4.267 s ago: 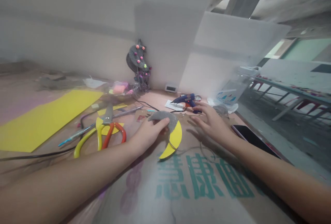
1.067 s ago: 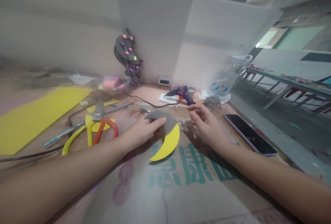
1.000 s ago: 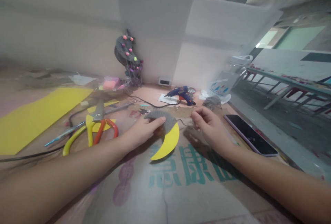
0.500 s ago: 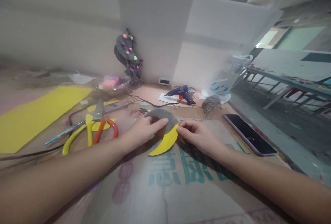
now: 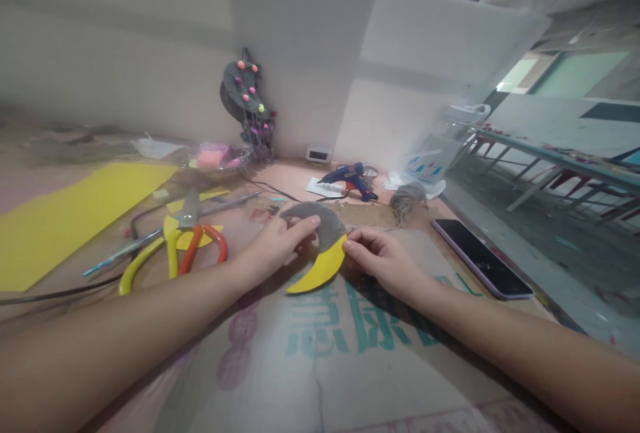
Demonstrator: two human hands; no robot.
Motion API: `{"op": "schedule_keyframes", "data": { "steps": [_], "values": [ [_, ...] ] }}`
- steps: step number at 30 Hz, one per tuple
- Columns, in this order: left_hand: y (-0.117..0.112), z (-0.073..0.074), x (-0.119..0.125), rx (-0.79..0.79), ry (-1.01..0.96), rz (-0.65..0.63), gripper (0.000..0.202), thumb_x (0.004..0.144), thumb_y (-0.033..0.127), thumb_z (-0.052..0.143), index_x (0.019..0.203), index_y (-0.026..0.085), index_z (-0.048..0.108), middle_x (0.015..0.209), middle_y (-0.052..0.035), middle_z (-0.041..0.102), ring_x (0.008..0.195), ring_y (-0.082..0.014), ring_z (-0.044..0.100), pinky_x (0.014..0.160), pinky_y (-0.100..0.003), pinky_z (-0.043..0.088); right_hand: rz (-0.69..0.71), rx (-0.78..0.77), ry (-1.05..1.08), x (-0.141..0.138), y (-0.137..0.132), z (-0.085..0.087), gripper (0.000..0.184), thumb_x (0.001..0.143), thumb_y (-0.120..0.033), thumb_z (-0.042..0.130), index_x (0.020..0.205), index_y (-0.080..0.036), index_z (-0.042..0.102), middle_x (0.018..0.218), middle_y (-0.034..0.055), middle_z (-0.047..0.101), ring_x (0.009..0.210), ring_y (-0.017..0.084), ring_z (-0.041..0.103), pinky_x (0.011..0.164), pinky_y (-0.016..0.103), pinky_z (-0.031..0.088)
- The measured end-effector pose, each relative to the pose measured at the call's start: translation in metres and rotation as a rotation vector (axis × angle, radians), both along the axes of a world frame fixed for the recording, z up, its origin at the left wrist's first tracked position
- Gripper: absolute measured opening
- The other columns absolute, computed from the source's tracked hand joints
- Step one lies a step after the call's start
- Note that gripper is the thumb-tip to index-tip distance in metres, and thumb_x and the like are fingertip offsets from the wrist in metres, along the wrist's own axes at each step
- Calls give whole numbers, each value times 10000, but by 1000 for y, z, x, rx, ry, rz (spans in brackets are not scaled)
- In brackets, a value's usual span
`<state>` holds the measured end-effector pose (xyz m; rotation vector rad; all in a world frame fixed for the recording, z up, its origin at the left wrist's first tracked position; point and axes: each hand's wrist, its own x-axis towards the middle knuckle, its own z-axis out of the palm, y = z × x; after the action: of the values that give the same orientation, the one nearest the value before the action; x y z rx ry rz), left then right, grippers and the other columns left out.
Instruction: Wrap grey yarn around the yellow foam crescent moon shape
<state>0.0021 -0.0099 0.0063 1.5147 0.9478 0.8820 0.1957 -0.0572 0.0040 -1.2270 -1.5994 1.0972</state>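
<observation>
A crescent-shaped piece (image 5: 324, 261), yellow at its lower half and wrapped in grey twine at its upper half, is held just above the cardboard. My left hand (image 5: 277, 248) grips its upper grey part with fingers curled over it. My right hand (image 5: 381, 256) pinches the crescent's right edge where grey meets yellow, fingers closed. A ball of grey twine (image 5: 406, 200) lies behind my right hand. A blue hot glue gun (image 5: 350, 180) rests further back on a white paper.
Scissors with yellow and orange handles (image 5: 185, 246) lie to the left, beside a yellow foam sheet (image 5: 70, 220). A dark phone (image 5: 481, 257) lies at the right. A finished grey crescent with coloured pompoms (image 5: 245, 96) leans on the wall. A clear jug (image 5: 443, 146) stands at the back right.
My right hand came back from the glue gun and twine area to the crescent and now pinches its right edge. My left hand stayed on the grey part.
</observation>
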Motion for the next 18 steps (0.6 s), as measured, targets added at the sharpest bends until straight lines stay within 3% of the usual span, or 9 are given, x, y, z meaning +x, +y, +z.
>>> {"op": "schedule_keyframes", "data": {
  "steps": [3, 7, 18],
  "values": [
    [3, -4, -1, 14, -105, -15, 240, 803, 326, 535, 626, 193, 444, 588, 34, 507, 578, -125, 486, 569, -243, 366, -110, 4, 75, 3, 2, 1, 325, 823, -494, 611, 758, -179, 559, 570, -60, 487, 442, 53, 383, 410, 187, 304],
    [5, -8, -3, 151, -2, -5, 317, 830, 321, 561, 590, 184, 405, 594, 39, 481, 588, -104, 441, 575, -231, 338, -175, -6, 160, 5, 5, 2, 331, 814, -499, 622, 749, -188, 530, 560, -66, 496, 405, 44, 364, 376, 179, 274],
    [8, -15, 4, -118, -307, -56, 196, 864, 325, 553, 785, 147, 529, 661, 16, 524, 578, -87, 492, 563, -206, 379, -113, -36, 154, 2, 4, 2, 331, 801, -500, 631, 767, -189, 526, 527, -77, 475, 401, 51, 368, 394, 192, 262]
  ]
}}
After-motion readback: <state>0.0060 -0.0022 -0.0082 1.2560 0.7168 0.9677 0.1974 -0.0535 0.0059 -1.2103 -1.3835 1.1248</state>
